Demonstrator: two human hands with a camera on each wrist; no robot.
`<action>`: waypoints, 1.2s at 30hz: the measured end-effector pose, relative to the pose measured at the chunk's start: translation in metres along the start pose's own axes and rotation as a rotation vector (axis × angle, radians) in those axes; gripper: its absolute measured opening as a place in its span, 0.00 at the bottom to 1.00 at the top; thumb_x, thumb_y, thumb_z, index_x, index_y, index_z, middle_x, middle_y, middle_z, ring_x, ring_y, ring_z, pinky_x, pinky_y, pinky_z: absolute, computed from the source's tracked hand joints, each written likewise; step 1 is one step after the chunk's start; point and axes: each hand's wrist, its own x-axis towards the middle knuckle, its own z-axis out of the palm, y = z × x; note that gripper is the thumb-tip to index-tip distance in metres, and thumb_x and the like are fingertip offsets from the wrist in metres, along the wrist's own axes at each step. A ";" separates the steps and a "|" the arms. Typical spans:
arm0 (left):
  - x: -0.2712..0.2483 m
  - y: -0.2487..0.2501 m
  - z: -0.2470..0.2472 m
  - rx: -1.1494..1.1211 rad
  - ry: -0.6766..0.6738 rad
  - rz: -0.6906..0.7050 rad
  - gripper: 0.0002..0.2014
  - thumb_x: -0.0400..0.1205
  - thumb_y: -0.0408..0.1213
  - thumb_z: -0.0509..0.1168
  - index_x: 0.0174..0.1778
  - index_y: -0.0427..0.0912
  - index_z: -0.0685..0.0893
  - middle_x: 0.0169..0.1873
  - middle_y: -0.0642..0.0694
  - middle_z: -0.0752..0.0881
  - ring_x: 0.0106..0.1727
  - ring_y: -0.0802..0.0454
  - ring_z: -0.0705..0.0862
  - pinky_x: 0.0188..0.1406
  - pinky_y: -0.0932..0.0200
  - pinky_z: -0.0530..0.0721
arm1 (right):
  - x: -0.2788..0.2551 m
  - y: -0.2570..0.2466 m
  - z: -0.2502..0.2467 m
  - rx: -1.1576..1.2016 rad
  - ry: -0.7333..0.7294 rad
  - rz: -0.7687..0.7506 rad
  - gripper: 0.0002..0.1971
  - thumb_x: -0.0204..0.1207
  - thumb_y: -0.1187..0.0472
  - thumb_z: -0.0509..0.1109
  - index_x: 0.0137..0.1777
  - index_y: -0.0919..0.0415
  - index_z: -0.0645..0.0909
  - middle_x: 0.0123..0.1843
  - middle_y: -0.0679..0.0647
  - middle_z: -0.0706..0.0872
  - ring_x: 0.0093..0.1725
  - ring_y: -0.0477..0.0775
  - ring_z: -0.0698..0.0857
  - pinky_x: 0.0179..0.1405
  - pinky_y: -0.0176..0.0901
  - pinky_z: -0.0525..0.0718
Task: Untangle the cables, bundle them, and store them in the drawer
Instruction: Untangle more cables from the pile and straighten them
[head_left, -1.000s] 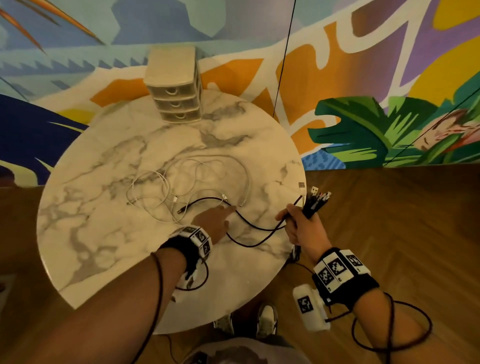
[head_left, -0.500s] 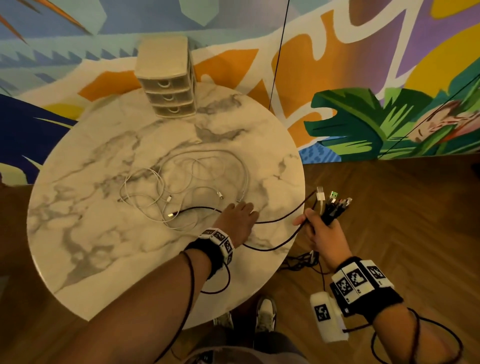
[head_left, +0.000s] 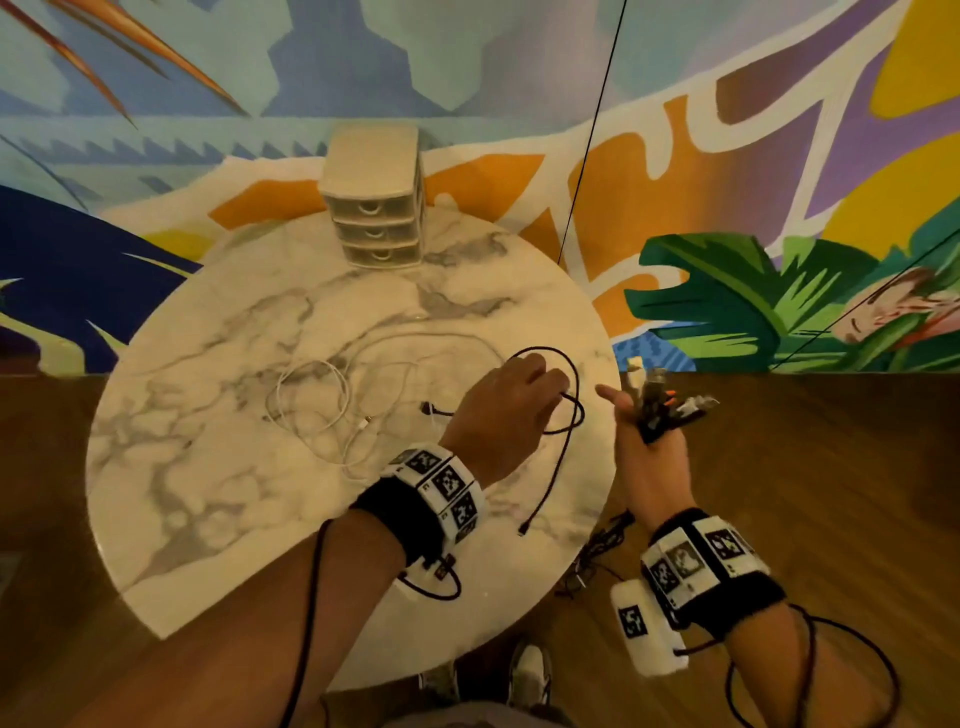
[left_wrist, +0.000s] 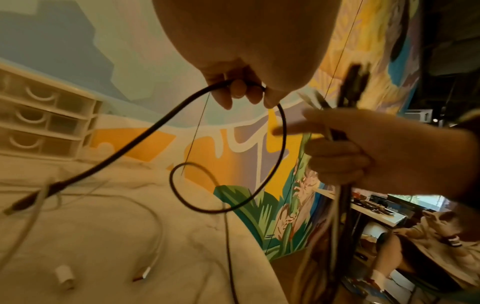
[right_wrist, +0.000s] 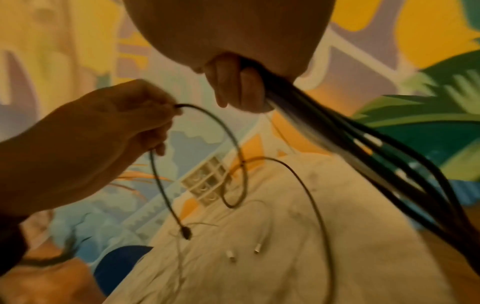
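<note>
The task looks roughly midway, by my reading: the right hand, at centre right of the head view just past the table edge, has its grip closed round a bunch of dark cables with their plugs fanned upward and their tails hanging toward the floor. The left hand, centre of frame, pinches one black cable in a closed grip; it loops out beyond the fingers and trails down to a plug near the lower table edge. Left to do: the white cables lie loose and looped on the table, left of the hands, and the drawer unit at the table's far edge, upper centre, is shut, so bundling and storing remain
</note>
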 end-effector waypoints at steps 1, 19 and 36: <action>0.001 0.004 0.001 -0.017 0.002 0.008 0.04 0.80 0.33 0.61 0.48 0.40 0.80 0.41 0.42 0.79 0.41 0.41 0.78 0.33 0.48 0.78 | 0.001 -0.008 0.008 -0.037 -0.090 -0.059 0.11 0.84 0.56 0.59 0.54 0.50 0.85 0.41 0.46 0.82 0.35 0.36 0.75 0.33 0.33 0.72; -0.011 -0.062 -0.052 -0.578 0.195 -0.724 0.12 0.84 0.36 0.60 0.36 0.43 0.83 0.19 0.49 0.74 0.20 0.55 0.72 0.24 0.60 0.74 | 0.023 0.010 -0.001 -0.167 -0.051 0.092 0.13 0.83 0.52 0.60 0.36 0.50 0.73 0.32 0.49 0.75 0.31 0.46 0.73 0.28 0.40 0.68; -0.015 -0.015 -0.066 -0.935 0.057 -0.694 0.04 0.82 0.26 0.63 0.44 0.38 0.76 0.21 0.41 0.78 0.23 0.44 0.76 0.27 0.54 0.79 | 0.043 0.029 -0.037 -0.175 0.063 0.213 0.18 0.82 0.48 0.61 0.42 0.64 0.79 0.34 0.60 0.82 0.32 0.56 0.78 0.33 0.45 0.73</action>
